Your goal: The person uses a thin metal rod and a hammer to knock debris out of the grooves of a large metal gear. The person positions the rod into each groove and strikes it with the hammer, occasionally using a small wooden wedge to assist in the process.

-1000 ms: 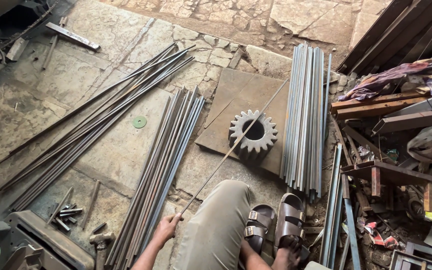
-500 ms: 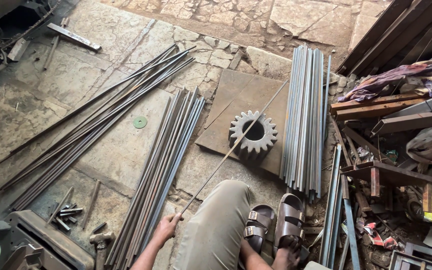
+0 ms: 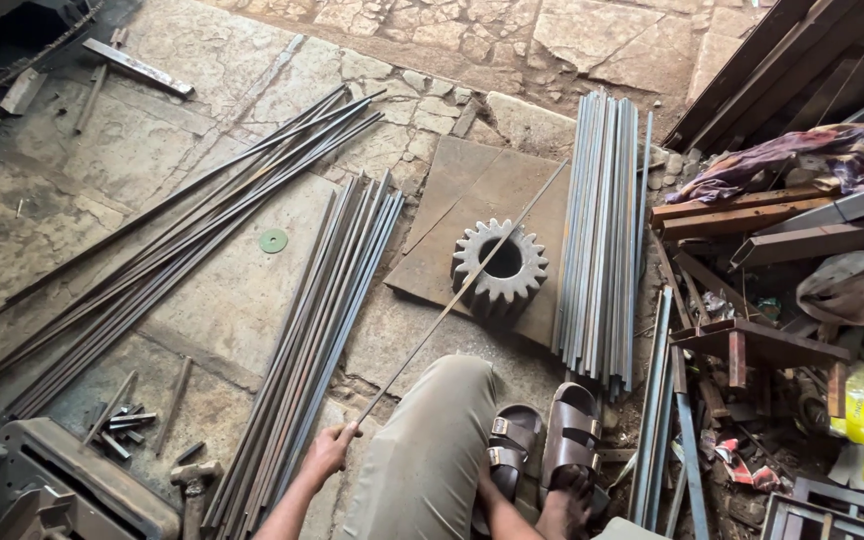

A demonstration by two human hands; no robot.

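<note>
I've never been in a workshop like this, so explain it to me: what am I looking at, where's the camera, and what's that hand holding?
The camera sits on a person's head, looking down at their knee and sandalled feet. Their left hand has a grip on one long thin metal rod, which slants up across a toothed steel gear lying on a flat plate. Bundles of similar rods lie on the stone floor, with scrap heaped at the right edge of the picture. The right hand is out of sight.
</note>
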